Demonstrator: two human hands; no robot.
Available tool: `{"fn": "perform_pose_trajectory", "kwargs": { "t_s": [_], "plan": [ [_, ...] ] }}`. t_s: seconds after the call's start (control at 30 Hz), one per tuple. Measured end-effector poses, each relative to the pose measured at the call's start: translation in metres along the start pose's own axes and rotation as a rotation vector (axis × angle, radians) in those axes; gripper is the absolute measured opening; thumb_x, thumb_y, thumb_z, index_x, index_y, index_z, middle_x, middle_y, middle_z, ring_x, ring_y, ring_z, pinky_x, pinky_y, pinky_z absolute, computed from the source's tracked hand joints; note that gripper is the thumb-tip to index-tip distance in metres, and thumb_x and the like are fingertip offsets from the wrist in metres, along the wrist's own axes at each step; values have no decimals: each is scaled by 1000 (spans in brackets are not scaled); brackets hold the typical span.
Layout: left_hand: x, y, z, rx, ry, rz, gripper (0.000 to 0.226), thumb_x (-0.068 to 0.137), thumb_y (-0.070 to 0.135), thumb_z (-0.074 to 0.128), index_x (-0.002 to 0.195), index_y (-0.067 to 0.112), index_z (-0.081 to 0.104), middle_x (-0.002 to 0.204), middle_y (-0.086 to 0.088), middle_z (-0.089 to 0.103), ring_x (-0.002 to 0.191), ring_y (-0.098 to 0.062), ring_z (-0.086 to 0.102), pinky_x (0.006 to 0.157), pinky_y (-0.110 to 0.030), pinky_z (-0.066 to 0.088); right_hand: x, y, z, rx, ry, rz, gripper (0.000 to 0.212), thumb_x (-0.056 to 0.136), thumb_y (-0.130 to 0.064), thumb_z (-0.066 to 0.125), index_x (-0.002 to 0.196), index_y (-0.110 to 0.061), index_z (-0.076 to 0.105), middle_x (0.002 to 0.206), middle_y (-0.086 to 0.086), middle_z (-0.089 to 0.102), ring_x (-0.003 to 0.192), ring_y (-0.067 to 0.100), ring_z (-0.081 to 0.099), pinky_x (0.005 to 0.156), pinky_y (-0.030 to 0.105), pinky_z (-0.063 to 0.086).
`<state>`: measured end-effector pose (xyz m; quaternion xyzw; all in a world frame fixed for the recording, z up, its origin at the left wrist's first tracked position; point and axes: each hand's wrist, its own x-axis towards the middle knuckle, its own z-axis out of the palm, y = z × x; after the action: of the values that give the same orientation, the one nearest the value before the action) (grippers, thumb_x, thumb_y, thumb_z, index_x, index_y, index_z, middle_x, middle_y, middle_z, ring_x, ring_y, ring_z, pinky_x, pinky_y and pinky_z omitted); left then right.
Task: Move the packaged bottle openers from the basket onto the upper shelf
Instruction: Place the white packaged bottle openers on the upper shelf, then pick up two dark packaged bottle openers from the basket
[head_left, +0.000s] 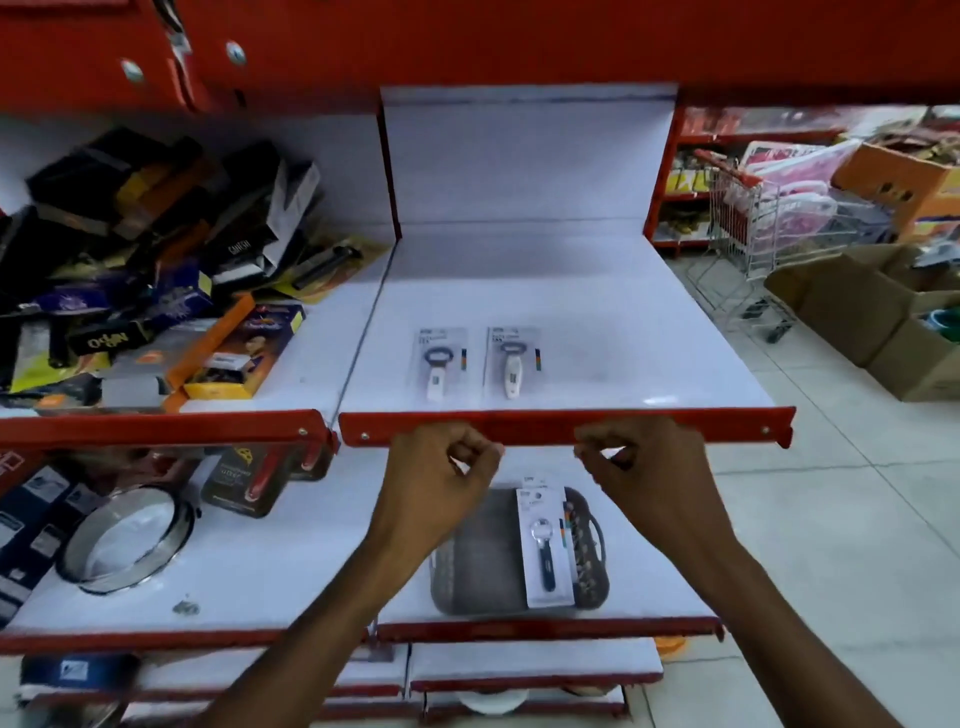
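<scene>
Two packaged bottle openers lie side by side on the white upper shelf (571, 291): one with a dark ring (440, 362) and one pale (511, 361). On the shelf below, a grey basket (470, 561) holds another packaged opener (545, 545) with a dark handle. My left hand (441, 467) and my right hand (644, 462) hover just under the red front lip of the upper shelf, above the basket. Both have the fingers curled closed and nothing shows in them.
Left of the upper shelf is a jumbled pile of boxed goods (135, 260). A round metal sieve (127, 538) and packages sit on the lower left shelf. At right are a shopping cart (769, 234) and cardboard boxes (872, 322) on the tiled floor.
</scene>
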<state>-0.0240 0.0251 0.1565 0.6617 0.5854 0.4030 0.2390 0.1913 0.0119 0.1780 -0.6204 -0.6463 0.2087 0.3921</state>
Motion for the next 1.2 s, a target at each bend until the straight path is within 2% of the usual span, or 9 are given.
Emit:
{"fn": "perform_pose_trajectory", "kwargs": {
  "t_s": [0.1,0.23,0.33,0.43,0.57,0.73,0.97,1.1,1.2],
  "plan": [
    [-17,-33,46,34,-161,-108,20,81,32,77,62,30,70,56,24,64,60,13,64,56,0,43,-16,42,21,-107,-106,104,14,83,-17,72,95,-15,80,92,-2,79,70,4,71,67,-2,46],
    [-27,-84,103,37,-336,-293,11,84,19,75,90,13,81,87,-1,81,56,6,62,59,-7,48,-22,102,58,-214,-231,254,16,86,-9,66,93,-6,79,99,11,79,90,23,74,86,26,56],
    [-25,-107,129,-37,-350,-477,18,86,12,74,99,0,76,100,-18,78,82,-23,74,75,-33,61,-18,132,84,-266,-323,373,19,85,-6,59,91,1,76,97,18,76,88,30,72,78,30,57],
    [-18,-121,149,-92,-326,-595,8,88,11,71,82,6,68,95,-24,73,90,-38,71,86,-46,61,-11,148,108,-274,-367,399,18,88,-6,56,91,4,70,99,21,74,88,33,71,62,21,47],
    [-7,-137,173,-176,-322,-747,31,88,10,71,61,12,56,72,-20,57,75,-30,56,77,-42,53,0,162,130,-305,-411,438,24,88,-5,57,110,0,62,110,20,71,99,35,68,69,22,40],
    [-2,-143,189,-234,-343,-841,20,85,15,75,99,1,74,105,-25,74,93,-34,71,95,-51,58,9,171,150,-205,-402,505,37,85,2,58,123,-3,57,119,21,68,106,40,65,89,40,54],
    [4,-155,191,-253,-348,-886,21,86,9,73,72,15,60,88,-13,67,92,-31,67,95,-53,58,19,176,154,-197,-368,525,30,90,-6,59,119,-5,60,114,16,71,102,33,68,78,27,51],
    [2,-152,173,-262,-336,-854,11,89,8,70,81,9,63,108,-23,72,104,-37,70,91,-48,61,19,170,138,-238,-412,431,22,90,-9,56,100,-4,75,105,15,76,97,30,71,85,28,51],
    [-6,-146,150,-150,-307,-702,7,87,15,73,89,9,71,104,-13,77,89,-21,72,80,-30,61,16,162,116,-213,-358,367,18,88,-12,61,90,-4,76,95,16,77,84,29,72,71,21,44]
  ]
}}
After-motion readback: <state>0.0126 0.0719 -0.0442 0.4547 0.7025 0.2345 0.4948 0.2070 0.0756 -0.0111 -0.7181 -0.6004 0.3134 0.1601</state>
